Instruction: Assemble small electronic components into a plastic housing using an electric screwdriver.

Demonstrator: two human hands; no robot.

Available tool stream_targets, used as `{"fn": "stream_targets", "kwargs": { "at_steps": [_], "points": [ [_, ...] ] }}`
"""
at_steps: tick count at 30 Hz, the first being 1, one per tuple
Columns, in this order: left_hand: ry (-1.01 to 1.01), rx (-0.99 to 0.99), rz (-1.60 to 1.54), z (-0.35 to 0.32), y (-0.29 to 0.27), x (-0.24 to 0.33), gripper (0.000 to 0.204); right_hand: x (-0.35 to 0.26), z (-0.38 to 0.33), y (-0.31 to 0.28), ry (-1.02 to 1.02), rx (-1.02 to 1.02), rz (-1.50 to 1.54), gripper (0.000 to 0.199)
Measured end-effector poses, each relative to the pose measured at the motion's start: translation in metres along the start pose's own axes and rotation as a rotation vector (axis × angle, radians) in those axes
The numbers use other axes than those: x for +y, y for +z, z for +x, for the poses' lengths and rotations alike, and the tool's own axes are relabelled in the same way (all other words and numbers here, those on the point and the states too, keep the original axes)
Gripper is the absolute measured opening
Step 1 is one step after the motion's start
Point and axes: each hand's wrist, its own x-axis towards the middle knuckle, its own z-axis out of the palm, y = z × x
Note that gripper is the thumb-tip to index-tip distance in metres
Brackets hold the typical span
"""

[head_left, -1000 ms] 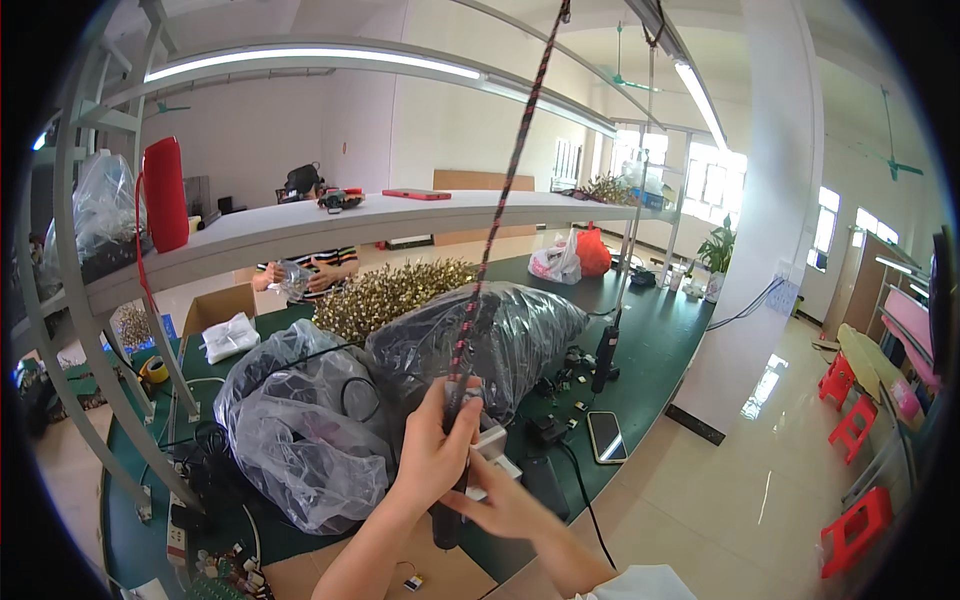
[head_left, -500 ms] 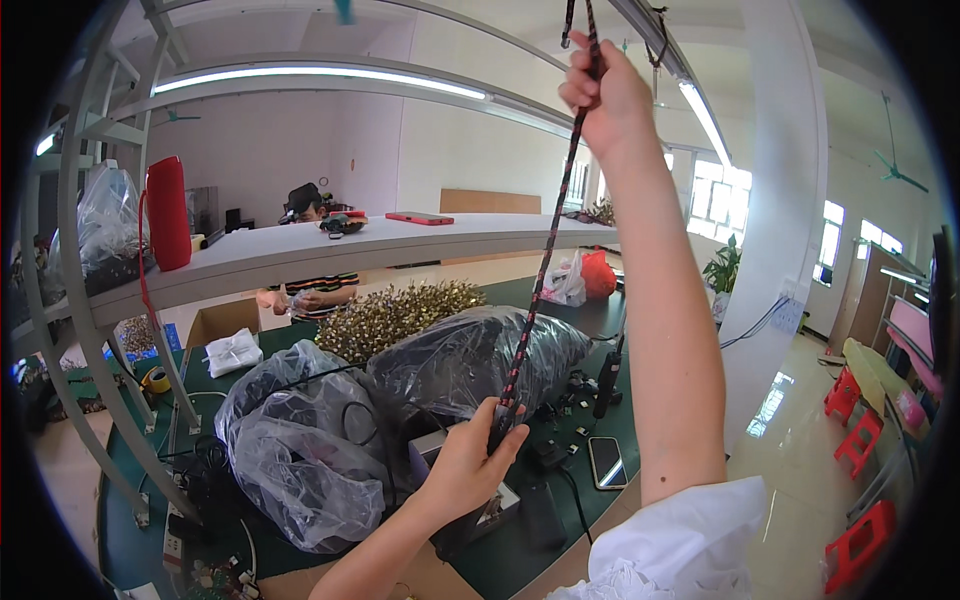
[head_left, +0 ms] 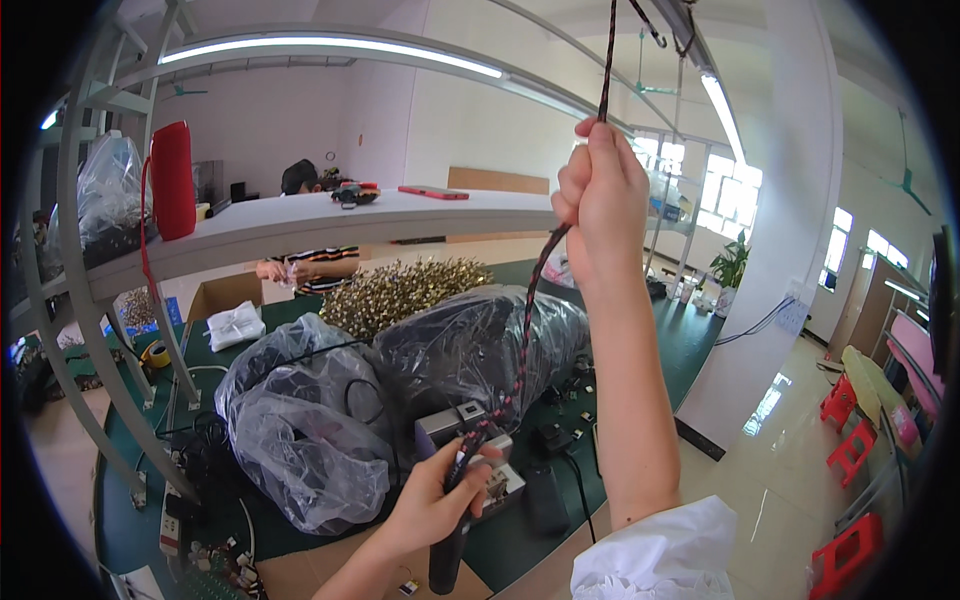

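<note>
My right hand (head_left: 604, 195) is raised and closed around a braided black cord with red flecks (head_left: 528, 310). Above the fist the cord continues up to the overhead rail; below, it slants down to my left hand (head_left: 432, 500). That hand wraps round a black stick-shaped tool (head_left: 447, 560), the cord's lower end meeting its top. The tool tilts, its thick end pointing down past my palm; its exact kind I cannot make out. Just behind my left fingers sits a silver-grey metal box-like device (head_left: 437, 428).
Two clear plastic bags of dark goods (head_left: 300, 440) (head_left: 490, 340) and a heap of gold-coloured small parts (head_left: 400, 300) cover the green table (head_left: 670, 345). A white shelf (head_left: 400, 212) crosses behind, supported by a metal frame. Beyond it, another person's hands (head_left: 290, 272) work.
My right hand has come down along with the cord, closing more tightly. My left hand has moved down and left with the tool, and the cord now bends at my right fist.
</note>
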Motion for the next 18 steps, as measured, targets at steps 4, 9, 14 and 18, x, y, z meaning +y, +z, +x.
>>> {"fn": "stream_targets", "kwargs": {
  "at_steps": [4,9,14,18],
  "points": [
    [-0.007,0.053,0.045,0.003,-0.006,0.012,0.02,0.02,0.054,-0.02,-0.037,-0.183,0.132,0.022],
    [0.006,0.165,0.117,-0.009,-0.028,0.01,0.012,0.039,-0.013,-0.009,-0.014,-0.278,-0.115,0.036],
    [0.0,0.186,0.002,-0.046,-0.035,-0.024,0.012,0.075,-0.141,-0.028,-0.006,-0.415,-0.329,0.041],
    [0.013,0.172,-0.076,-0.064,-0.013,-0.043,0.01,0.086,-0.206,-0.062,0.199,-0.365,-0.113,0.031]
  ]
}}
